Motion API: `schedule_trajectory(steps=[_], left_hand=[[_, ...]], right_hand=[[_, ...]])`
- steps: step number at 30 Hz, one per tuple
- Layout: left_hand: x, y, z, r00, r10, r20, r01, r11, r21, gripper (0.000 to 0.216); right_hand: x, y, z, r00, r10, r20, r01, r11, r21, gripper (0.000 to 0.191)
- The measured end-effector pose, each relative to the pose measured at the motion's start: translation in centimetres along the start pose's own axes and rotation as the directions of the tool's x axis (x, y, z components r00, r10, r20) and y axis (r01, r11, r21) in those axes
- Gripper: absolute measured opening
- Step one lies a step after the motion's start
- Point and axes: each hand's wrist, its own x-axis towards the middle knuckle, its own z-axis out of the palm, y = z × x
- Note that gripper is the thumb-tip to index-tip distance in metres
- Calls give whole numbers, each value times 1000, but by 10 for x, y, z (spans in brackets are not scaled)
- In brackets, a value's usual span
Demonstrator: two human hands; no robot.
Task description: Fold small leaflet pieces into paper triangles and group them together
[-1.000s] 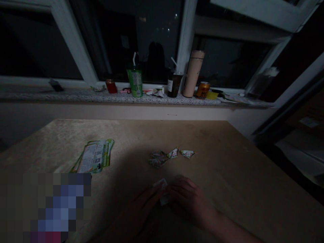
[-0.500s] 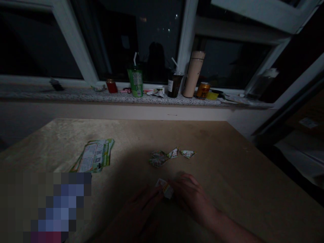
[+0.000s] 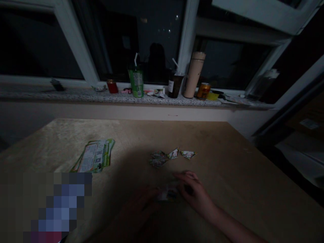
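Note:
In the dim head view, a small folded piece of printed paper (image 3: pixel 168 194) lies low over the table between my two hands, slightly blurred. My left hand (image 3: pixel 140 204) is in deep shadow, its fingertips pressed on the paper's left end. At the right end, my right hand (image 3: pixel 196 192) is curled with thumb and fingertips closed on the paper's edge; its index finger points left above it. Just beyond my hands lie several folded paper pieces (image 3: pixel 159 159), including a pointed one (image 3: pixel 174 153) and a flat triangular one (image 3: pixel 188 154).
A stack of green printed leaflets (image 3: pixel 95 157) lies on the wooden table (image 3: pixel 220 141) at left. A pixelated patch covers the lower left. Along the windowsill (image 3: pixel 152 100) stand a green cup (image 3: pixel 136 82), a dark drink cup (image 3: pixel 175 86), a pink flask (image 3: pixel 194 75) and a can (image 3: pixel 203 91).
The paper between my hands has turned from a slant to lying more level and looks wider. My right hand has shifted slightly right, with its fingers more curled. The other pieces stay put.

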Motion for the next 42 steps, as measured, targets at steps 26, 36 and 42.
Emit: schedule_trajectory(steps=[26, 36, 42], left_hand=[[9, 11, -5, 993, 80, 86, -73, 994, -75, 37], [6, 8, -3, 994, 70, 82, -63, 995, -81, 42], [7, 2, 4, 996, -68, 50, 65, 996, 59, 47]], right_hand=[[2, -14, -4, 991, 8, 130, -2, 999, -49, 10], [6, -25, -7, 966, -54, 252, 91, 987, -136, 45], [4, -21, -4, 965, -82, 250, 136, 969, -207, 47]])
